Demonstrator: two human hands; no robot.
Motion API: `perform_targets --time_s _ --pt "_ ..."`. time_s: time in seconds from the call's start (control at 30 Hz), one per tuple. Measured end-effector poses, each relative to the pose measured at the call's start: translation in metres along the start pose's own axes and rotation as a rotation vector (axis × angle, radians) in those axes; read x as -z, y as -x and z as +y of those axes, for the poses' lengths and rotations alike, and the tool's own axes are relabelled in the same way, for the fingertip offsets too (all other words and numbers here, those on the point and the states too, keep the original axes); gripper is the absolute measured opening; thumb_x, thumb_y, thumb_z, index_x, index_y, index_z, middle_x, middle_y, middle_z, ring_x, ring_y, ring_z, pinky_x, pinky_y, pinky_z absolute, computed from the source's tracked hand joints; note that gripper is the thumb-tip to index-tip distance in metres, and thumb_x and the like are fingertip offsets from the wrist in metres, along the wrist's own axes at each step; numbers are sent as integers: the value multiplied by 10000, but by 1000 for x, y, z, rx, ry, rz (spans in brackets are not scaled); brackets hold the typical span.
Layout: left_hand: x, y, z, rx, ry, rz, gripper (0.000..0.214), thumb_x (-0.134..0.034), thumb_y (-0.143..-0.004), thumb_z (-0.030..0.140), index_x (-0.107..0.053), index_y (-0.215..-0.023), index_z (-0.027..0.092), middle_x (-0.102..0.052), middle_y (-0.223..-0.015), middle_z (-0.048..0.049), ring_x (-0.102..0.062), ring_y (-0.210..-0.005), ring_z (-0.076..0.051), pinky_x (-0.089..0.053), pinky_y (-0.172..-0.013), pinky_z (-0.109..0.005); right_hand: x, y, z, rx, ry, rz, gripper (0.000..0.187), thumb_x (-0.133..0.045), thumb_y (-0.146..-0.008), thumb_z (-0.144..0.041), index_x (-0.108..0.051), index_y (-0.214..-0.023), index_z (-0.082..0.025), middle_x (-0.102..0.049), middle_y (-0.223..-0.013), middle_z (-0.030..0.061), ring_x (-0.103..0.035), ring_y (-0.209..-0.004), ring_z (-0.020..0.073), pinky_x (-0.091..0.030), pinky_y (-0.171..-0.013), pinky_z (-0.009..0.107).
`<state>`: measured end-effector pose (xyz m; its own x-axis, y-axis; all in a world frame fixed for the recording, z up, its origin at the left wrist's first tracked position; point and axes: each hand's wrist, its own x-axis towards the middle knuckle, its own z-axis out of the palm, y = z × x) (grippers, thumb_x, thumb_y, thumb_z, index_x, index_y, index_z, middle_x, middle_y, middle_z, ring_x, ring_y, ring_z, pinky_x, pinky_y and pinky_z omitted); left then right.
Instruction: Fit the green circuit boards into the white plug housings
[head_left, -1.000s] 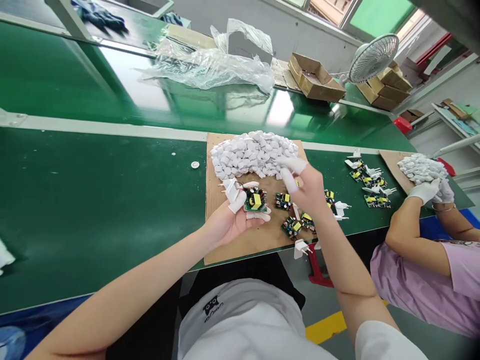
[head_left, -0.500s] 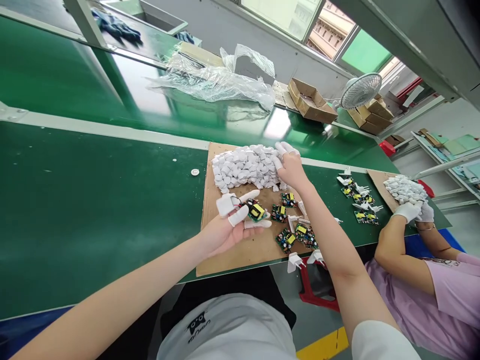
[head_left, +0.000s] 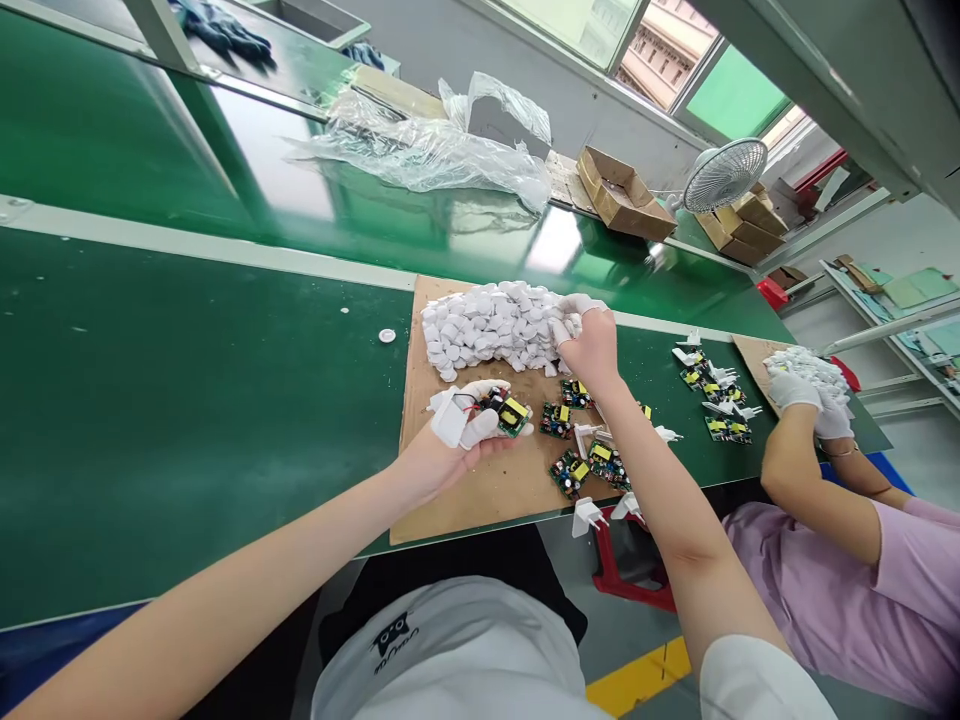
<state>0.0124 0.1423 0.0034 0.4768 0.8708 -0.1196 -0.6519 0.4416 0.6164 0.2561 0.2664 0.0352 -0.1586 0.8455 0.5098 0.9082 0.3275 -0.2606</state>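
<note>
My left hand point(head_left: 461, 450), in white finger cots, is closed around a small circuit board point(head_left: 513, 414) with a yellow transformer. Thin wires join that board to a white plug piece point(head_left: 448, 418) lying against the thumb side of the hand. At the right end of a heap of small white plastic pieces point(head_left: 487, 328), my right hand point(head_left: 591, 340) has its fingers curled together. What lies between those fingertips is hidden. Under both hands is a cardboard sheet point(head_left: 450, 510). More circuit boards point(head_left: 556, 420) lie on it, and white plugs point(head_left: 587, 517) hang over the table edge.
One loose white disc point(head_left: 387, 336) lies on the green table point(head_left: 187, 420) left of the cardboard. To the right, a co-worker's gloved hands point(head_left: 796, 392) touch another white heap point(head_left: 814, 368). Plastic film point(head_left: 435, 160), an open carton point(head_left: 624, 195) and a fan point(head_left: 725, 178) stand behind.
My right hand's fingers have curled in at the heap's right end. In my left hand the plug piece has turned, its pins now pointing left. The co-worker's hands have shifted slightly left.
</note>
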Motion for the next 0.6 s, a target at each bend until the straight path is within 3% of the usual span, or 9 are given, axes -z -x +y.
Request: perform_targets --time_s 0.13,0.23,0.3,0.37,0.43,0.5,0.6 --pt "0 -1 1 -5 -66 32 635 -1030 -717 541 -724 -1173 221 -845 -980 -51 -851 -913 -272 -670 -901 -422 7 -5 -9 -108 -232 84 198 -610 -979 -277 -685 -1158 -238 -763 -1041 79 -699 -1017 293 -577 -963 485" --pt "3 0 1 -38 -174 46 709 -1015 -688 613 -740 -1201 209 -838 -990 -84 -835 -953 -326 -654 -914 -477 31 6 -35 -240 -636 81 185 -713 -973 -378 -675 -1093 -241 -762 -959 33 -737 -911 228 -611 -844 387" --pt "5 1 2 -98 -271 70 739 -1010 -676 628 -767 -1226 199 -835 -996 -96 -818 -986 -338 -629 -936 -460 55 30 -63 -166 -757 10 200 -781 -948 -345 -686 -1097 -251 -779 -997 19 -756 -888 201 -614 -795 344" --pt "4 3 4 -149 -352 90 720 -1025 -665 581 -798 -1229 195 -836 -1000 -95 -802 -974 -318 -611 -906 -400 75 61 -92 -46 -745 -39 181 -786 -959 -240 -708 -1119 -275 -785 -1001 2 -764 -860 186 -620 -763 328" --pt "1 5 6 -150 -355 75 659 -1049 -646 478 -821 -1199 202 -842 -980 -82 -789 -910 -284 -602 -818 -344 87 91 -116 106 -659 -32 218 -770 -973 -149 -720 -1129 -293 -811 -1014 6 -775 -910 203 -647 -838 365" --pt "-1 7 6 -114 -274 41 615 -1061 -620 382 -833 -1165 209 -840 -899 -62 -771 -805 -248 -591 -721 -306 89 114 -132 183 -574 16 280 -751 -978 -102 -724 -1172 -303 -826 -1028 20 -778 -945 225 -664 -885 404" --pt "-2 10 7 -47 -189 34 611 -1064 -567 231 -846 -1138 221 -834 -825 -44 -762 -740 -230 -600 -669 -284 81 130 -143 166 -499 98 329 -737 -975 -79 -734 -1212 -307 -813 -1015 41 -769 -922 243 -673 -861 428"
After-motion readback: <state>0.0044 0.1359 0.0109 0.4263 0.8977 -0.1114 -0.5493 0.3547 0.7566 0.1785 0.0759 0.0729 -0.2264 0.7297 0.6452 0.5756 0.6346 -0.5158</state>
